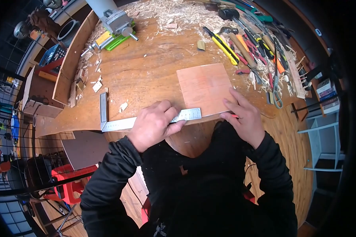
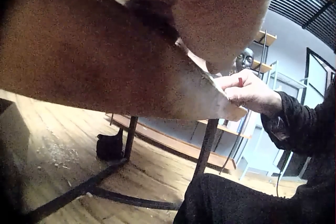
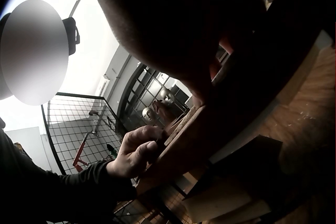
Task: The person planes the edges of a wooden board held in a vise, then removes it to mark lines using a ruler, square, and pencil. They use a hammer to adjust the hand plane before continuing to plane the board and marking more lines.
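Note:
A metal try square (image 1: 119, 124) lies along the near edge of the workbench, its dark stock on the left and its marked blade pointing right. My left hand (image 1: 154, 121) grips the blade, fingers curled over it and thumb along its near side. The blade's tip overlaps the near left corner of a thin reddish wooden board (image 1: 205, 85) with faint lines across it. At the board's near right corner, my right hand (image 1: 244, 117) holds the edge between thumb and fingers. A thin red stick (image 1: 235, 116), perhaps a pencil, shows between thumb and palm.
A yellow utility knife (image 1: 224, 48), a hammer (image 1: 241, 45), scissors (image 1: 278, 98) and other tools crowd the right. Wood shavings (image 1: 178, 17) cover the back. A small vise (image 1: 116, 25) stands at back left, near an upright wooden panel (image 1: 73, 65). A red stool (image 1: 69, 183) is below left.

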A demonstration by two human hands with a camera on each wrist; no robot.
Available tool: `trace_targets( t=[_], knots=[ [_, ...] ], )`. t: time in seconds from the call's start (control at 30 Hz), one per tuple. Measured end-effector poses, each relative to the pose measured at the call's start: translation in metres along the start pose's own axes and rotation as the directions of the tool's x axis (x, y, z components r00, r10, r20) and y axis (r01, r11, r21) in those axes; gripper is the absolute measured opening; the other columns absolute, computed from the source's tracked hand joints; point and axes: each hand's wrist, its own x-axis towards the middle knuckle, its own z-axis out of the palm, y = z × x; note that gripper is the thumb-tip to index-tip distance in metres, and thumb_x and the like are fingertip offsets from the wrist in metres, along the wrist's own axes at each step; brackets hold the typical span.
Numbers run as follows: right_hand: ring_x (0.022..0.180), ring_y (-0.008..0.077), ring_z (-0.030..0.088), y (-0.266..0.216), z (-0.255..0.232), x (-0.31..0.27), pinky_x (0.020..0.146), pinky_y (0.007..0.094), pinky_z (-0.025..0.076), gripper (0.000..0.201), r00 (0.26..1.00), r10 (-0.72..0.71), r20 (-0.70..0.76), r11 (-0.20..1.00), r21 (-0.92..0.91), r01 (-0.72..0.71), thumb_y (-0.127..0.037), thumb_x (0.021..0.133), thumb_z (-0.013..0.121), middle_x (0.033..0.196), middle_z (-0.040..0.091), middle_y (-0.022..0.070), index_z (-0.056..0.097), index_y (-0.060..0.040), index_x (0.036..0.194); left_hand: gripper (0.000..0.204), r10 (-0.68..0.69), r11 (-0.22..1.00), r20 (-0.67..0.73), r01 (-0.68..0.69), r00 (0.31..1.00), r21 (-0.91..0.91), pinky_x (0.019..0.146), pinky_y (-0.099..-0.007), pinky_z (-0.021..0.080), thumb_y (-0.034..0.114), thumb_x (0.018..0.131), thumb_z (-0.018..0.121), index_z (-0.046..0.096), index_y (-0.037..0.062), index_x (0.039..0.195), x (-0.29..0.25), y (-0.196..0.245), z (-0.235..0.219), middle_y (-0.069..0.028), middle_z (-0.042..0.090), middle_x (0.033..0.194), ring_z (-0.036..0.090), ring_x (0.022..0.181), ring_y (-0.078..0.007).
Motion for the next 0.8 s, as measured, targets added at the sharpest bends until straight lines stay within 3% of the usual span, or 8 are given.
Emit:
trace_targets(
  t=[0.2,0.27,0.37,0.8],
  knots=[
    [0.117,0.0382,0.071,0.001,0.001,-0.001,0.095,0.0422,0.059,0.041,1.0,0.003,-0.005,1.0,0.015,-0.003,-0.026,0.085,0.086,0.144,0.063,0.0213,0.078,-0.0049,0.12,0.028,0.001,0.999,-0.035,0.0,0.999,0.042,0.074,-0.0436,0.056,0.031,0.089,0.079,0.072,0.0043,0.094,0.002,0.003,0.005,-0.0126,0.062,0.091,0.067,0.084,-0.0331],
    [0.117,0.0383,0.071,0.001,0.001,-0.001,0.095,0.0423,0.059,0.041,1.0,0.005,-0.003,1.0,0.018,-0.005,-0.026,0.085,0.086,0.144,0.063,0.0214,0.078,-0.0049,0.12,0.03,0.023,0.999,-0.095,-0.02,0.995,0.032,0.068,-0.0432,0.056,0.025,0.085,0.084,0.077,0.0029,0.104,0.003,0.003,0.006,-0.0112,0.063,0.088,0.067,0.081,-0.0317],
    [0.116,0.0383,0.071,0.0,-0.001,0.0,0.095,0.0424,0.059,0.041,1.0,0.003,-0.002,1.0,0.004,-0.003,-0.026,0.085,0.086,0.143,0.064,0.0216,0.078,-0.0049,0.12,0.029,0.036,0.999,-0.151,-0.032,0.988,0.029,0.068,-0.0417,0.055,0.024,0.083,0.085,0.078,0.0033,0.103,0.003,0.003,0.01,-0.0098,0.064,0.089,0.065,0.081,-0.0306],
    [0.117,0.0378,0.071,-0.001,0.0,0.0,0.095,0.0421,0.059,0.042,1.0,0.008,-0.001,1.0,-0.005,-0.008,-0.027,0.086,0.086,0.145,0.063,0.0211,0.078,-0.0054,0.121,0.03,0.027,0.999,-0.166,-0.019,0.986,0.048,0.068,-0.0401,0.055,0.022,0.08,0.087,0.078,0.0034,0.101,0.001,0.004,0.013,-0.0082,0.066,0.089,0.063,0.08,-0.0294]
  ],
)
